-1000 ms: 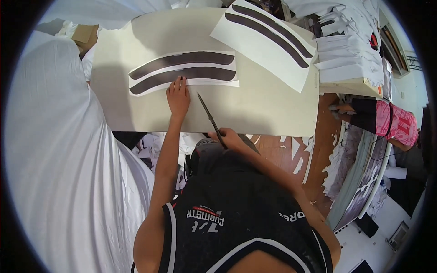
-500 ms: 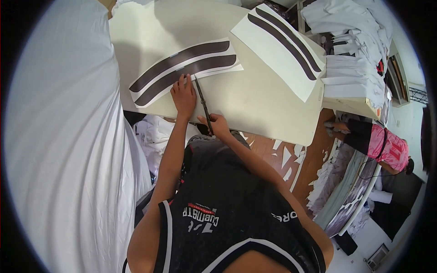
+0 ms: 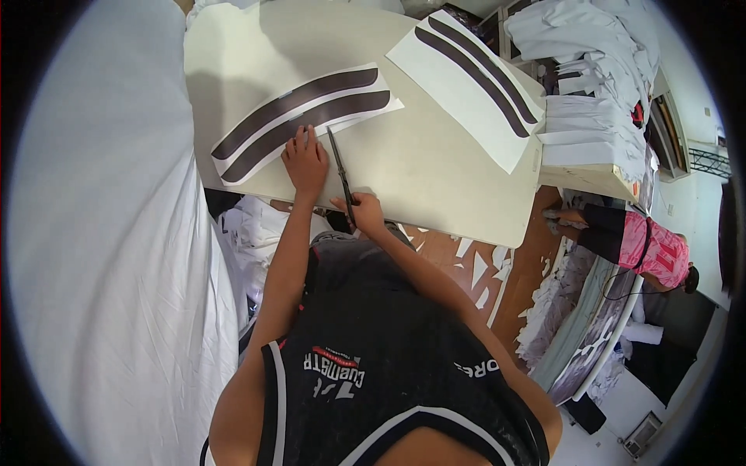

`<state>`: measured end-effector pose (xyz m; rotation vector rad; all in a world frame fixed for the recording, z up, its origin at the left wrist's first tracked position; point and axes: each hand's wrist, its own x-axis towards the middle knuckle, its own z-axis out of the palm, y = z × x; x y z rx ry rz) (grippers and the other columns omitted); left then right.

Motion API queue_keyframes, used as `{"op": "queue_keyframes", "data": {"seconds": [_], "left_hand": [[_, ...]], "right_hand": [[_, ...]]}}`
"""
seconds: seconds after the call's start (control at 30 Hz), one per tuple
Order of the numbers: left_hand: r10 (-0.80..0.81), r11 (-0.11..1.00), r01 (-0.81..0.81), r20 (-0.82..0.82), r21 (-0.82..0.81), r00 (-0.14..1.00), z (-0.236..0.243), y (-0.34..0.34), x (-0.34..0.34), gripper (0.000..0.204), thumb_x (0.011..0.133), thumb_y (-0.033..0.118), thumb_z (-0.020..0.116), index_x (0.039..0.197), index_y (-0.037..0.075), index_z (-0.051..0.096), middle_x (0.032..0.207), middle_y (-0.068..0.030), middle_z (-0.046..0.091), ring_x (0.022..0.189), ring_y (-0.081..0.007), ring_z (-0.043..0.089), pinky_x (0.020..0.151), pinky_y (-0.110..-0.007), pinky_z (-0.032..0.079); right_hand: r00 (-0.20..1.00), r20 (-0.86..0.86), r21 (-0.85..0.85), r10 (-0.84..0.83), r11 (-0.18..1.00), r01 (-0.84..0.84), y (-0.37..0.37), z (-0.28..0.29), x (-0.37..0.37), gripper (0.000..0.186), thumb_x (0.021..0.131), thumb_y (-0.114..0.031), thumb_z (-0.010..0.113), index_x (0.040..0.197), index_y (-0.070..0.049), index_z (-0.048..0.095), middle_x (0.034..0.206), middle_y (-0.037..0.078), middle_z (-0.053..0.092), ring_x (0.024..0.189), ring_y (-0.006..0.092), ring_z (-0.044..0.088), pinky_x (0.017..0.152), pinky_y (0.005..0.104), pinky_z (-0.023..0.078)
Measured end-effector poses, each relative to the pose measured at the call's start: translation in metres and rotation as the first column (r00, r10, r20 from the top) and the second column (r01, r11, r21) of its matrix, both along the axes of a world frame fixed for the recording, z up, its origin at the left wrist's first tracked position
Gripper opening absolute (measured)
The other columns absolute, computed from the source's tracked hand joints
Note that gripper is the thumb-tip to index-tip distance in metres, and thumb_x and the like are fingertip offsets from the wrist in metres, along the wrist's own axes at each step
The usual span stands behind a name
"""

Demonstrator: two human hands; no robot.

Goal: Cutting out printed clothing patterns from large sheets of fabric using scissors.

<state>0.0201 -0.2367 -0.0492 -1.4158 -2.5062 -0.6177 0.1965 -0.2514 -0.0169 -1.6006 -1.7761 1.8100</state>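
On the cream table (image 3: 458, 202), my left hand (image 3: 305, 161) rests with fingers apart on the lower edge of a white sheet printed with two curved dark bands (image 3: 342, 109). My right hand (image 3: 365, 208), at the table's front edge, grips long dark scissors (image 3: 339, 165) by the handles. The blades point away from me, their tips at the sheet's lower edge, just right of my left fingertips. A second banded sheet (image 3: 489, 140) lies at the table's back right.
White draped fabric (image 3: 101, 248) fills the left. Stacked white material (image 3: 579, 116) sits on a box at the right. A person in a pink top (image 3: 653, 248) stands beside a long machine (image 3: 590, 334) on the right. Paper scraps (image 3: 478, 268) litter the wooden floor.
My right hand has raised the scissors toward the sheet, their tips now at its edge. The near sheet lies more slanted in view, and the whole view has shifted.
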Motion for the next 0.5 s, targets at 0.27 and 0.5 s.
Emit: {"op": "queue_keyframes", "data": {"seconds": [0.27, 0.5], "left_hand": [[-0.081, 0.996, 0.08, -0.042, -0.025, 0.996, -0.01, -0.038, -0.09, 0.043, 0.091, 0.017, 0.055, 0.133, 0.012, 0.058, 0.142, -0.0112, 0.051, 0.127, -0.0336, 0.047, 0.107, -0.049, 0.034], [0.133, 0.982, -0.143, 0.086, 0.123, 0.987, 0.006, -0.066, -0.125, 0.041, 0.087, 0.004, 0.053, 0.128, 0.004, 0.056, 0.13, -0.0172, 0.055, 0.124, -0.0372, 0.048, 0.106, -0.049, 0.036]], "right_hand": [[0.953, 0.176, 0.041, 0.247, 0.965, -0.258, -0.015, 0.011, 0.084, 0.056, 0.077, -0.057, 0.076, 0.079, -0.002, 0.069, 0.063, 0.012, 0.06, 0.061, 0.0235, 0.058, 0.061, 0.0401, 0.045], [0.883, 0.399, 0.127, 0.248, 0.939, -0.321, -0.028, 0.026, 0.157, 0.051, 0.078, -0.053, 0.077, 0.079, -0.004, 0.066, 0.069, 0.013, 0.063, 0.066, 0.0242, 0.062, 0.063, 0.0394, 0.047]]}}
